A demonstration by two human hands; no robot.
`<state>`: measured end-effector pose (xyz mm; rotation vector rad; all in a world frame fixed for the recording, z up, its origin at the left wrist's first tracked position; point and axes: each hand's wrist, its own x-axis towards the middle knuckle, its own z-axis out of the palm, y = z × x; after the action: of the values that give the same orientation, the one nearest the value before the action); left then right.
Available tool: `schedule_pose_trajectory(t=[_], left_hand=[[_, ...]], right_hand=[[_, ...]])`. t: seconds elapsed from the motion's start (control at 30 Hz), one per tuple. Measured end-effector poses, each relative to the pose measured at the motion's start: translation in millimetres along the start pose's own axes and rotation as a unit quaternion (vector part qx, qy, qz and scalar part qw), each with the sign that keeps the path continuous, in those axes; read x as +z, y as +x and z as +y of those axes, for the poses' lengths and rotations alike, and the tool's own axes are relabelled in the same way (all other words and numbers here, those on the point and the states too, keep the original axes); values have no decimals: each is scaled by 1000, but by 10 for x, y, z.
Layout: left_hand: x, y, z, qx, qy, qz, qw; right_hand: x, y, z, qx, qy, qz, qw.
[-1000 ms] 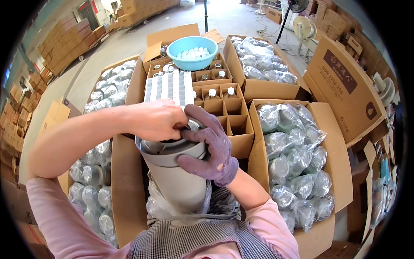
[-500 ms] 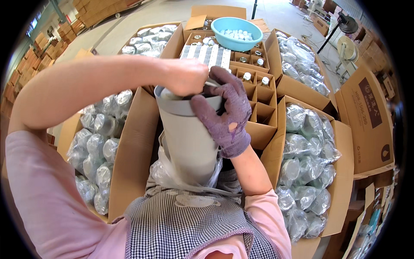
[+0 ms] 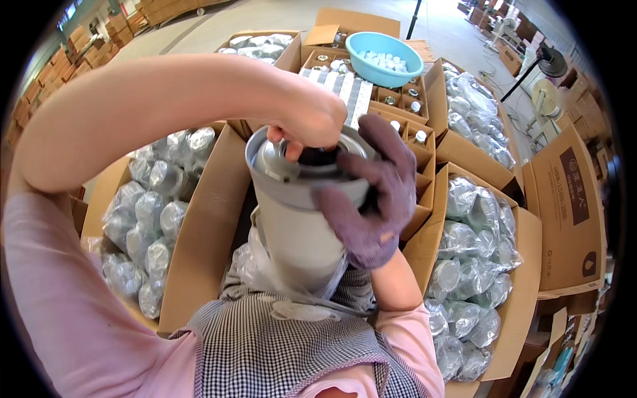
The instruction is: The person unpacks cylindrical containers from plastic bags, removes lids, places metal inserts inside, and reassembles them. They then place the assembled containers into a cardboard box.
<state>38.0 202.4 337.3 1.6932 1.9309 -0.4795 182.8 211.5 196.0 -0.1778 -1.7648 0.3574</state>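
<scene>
A tall grey cylinder stands upright against my apron, crumpled clear plastic around its lower part. In its wide mouth sits a shiny round metal piece with a dark opening. My bare left hand reaches over the mouth, fingers curled down at the opening; what they pinch is hidden. In a worn purple glove, my right hand grips the right side of the rim, thumb outside the wall and fingers over the top. Motion blurs those fingers.
Open cartons of plastic-wrapped glass jars flank me left and right. Ahead, a divided carton holds capped bottles. Beyond it is a blue basin of white caps. A closed carton and a fan are at right.
The cylinder's mouth has tipped toward me, showing the metal piece inside. My left hand has moved right and its fingers point down into it. My right hand has shifted right and down.
</scene>
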Motion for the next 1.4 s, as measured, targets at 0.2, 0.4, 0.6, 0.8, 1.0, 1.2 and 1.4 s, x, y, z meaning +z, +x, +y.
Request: schedule_pose_trajectory(t=[0.2, 0.4, 0.6, 0.8, 1.0, 1.2, 1.4], left_hand=[[-54, 74, -358, 477, 25, 82, 875], [62, 387, -508, 560, 11, 80, 825], [150, 361, -577, 516, -3, 76, 853], [355, 396, -691, 454, 9, 151, 878], [292, 286, -518, 334, -35, 136, 932], [254, 541, -466, 292, 61, 171, 939], [348, 293, -473, 274, -94, 325, 900]], right_hand=[[-283, -138, 209, 32, 78, -19, 996], [-208, -154, 297, 58, 192, -22, 979], [-148, -181, 342, 87, 229, -57, 968], [-42, -62, 392, 90, 180, -79, 976], [3, -78, 322, 112, 178, -36, 977], [72, -122, 495, 140, 148, -28, 979], [-194, 14, 643, 24, 86, -137, 987]])
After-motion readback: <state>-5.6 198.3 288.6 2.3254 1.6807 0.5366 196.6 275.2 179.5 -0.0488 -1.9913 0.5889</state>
